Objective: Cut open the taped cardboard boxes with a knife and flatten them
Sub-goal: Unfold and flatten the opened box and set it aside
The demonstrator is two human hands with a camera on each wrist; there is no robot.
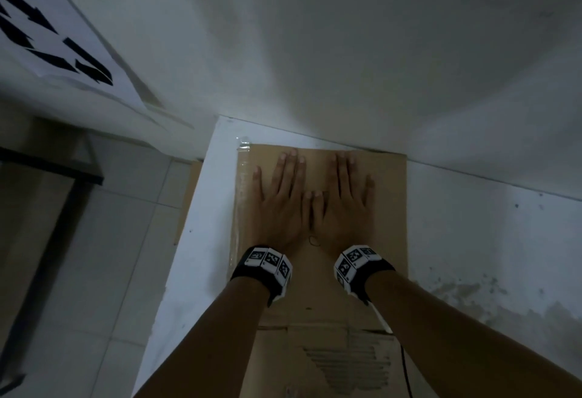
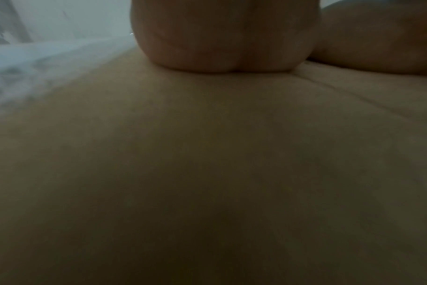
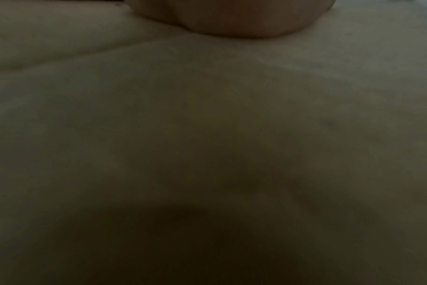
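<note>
A flattened brown cardboard box (image 1: 387,224) lies on a white table (image 1: 201,214), its far edge against the wall. Clear tape (image 1: 242,158) runs along its left edge. My left hand (image 1: 283,199) and right hand (image 1: 341,200) press flat on the cardboard side by side, fingers straight and spread, thumbs touching. In the left wrist view the heel of my left hand (image 2: 224,36) bears down on the cardboard (image 2: 207,154). The right wrist view is dim and shows my right palm (image 3: 232,17) on the cardboard (image 3: 207,115). No knife is in view.
A white wall (image 1: 346,51) rises right behind the table. Another piece of cardboard (image 1: 185,199) leans below the table's left edge over a tiled floor (image 1: 104,255). A printed white sheet (image 1: 53,35) hangs at upper left. A dark frame (image 1: 56,177) stands at left.
</note>
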